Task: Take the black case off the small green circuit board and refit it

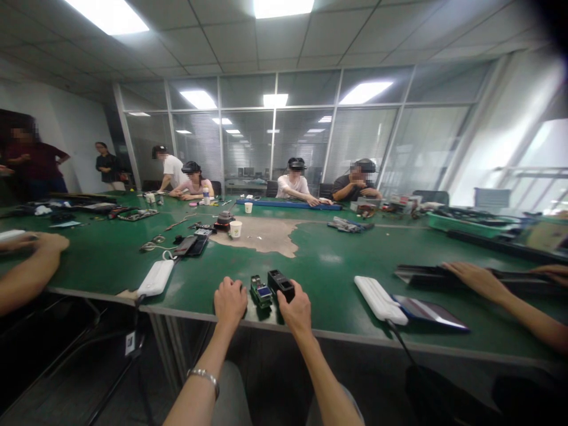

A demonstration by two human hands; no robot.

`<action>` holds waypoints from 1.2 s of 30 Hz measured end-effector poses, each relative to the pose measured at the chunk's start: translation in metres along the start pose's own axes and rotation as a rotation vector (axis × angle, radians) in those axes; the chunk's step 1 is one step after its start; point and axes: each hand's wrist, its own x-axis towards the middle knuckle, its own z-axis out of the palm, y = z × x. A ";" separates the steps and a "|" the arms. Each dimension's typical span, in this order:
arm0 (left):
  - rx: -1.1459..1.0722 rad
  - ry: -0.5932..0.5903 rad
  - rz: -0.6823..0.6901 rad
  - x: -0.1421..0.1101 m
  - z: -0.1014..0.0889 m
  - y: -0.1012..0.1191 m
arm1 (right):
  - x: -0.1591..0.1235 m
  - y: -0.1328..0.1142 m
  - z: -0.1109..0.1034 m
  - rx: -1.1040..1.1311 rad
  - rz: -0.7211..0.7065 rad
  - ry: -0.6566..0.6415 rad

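The person sits at a green table (326,278), both bare forearms reaching forward over its near edge. The right hand (297,307) has its fingers closed around a black box-shaped case (279,284), thumb on the near end, the case's length running away from the person. Just left of it on the table, between the two hands, lies a small green circuit board assembly (261,292) with a little bluish screen on it. The left hand (231,300) is at the board's left side, its fingers curled downward; whether they grip anything cannot be told, as the back of the hand hides them. A silver bracelet (204,378) circles the left wrist. Farther left, near the table's edge, is a white device (156,278) with a loop, and beyond it lie dark flat devices (195,242) and a paper cup (235,229). Well to the right, a second white device (380,300) rests beside a dark glossy panel (430,313). At the far right a co-worker's hand (474,277) rests on a long black strip (419,274), and at the far left another co-worker's forearm (31,272) reaches over the table. Across the table, people sit near a long blue bar (288,204).
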 end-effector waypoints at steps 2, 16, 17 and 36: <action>0.000 0.000 -0.001 0.000 -0.001 0.000 | -0.001 0.000 0.002 -0.022 -0.014 -0.001; -0.004 -0.006 -0.007 -0.001 -0.001 0.001 | -0.006 0.005 0.004 0.001 -0.106 0.050; -0.001 -0.001 -0.006 -0.001 -0.001 0.001 | -0.006 0.005 0.004 0.006 -0.101 0.044; -0.011 0.000 -0.026 -0.001 -0.002 0.004 | -0.002 -0.044 -0.020 0.315 -0.041 0.009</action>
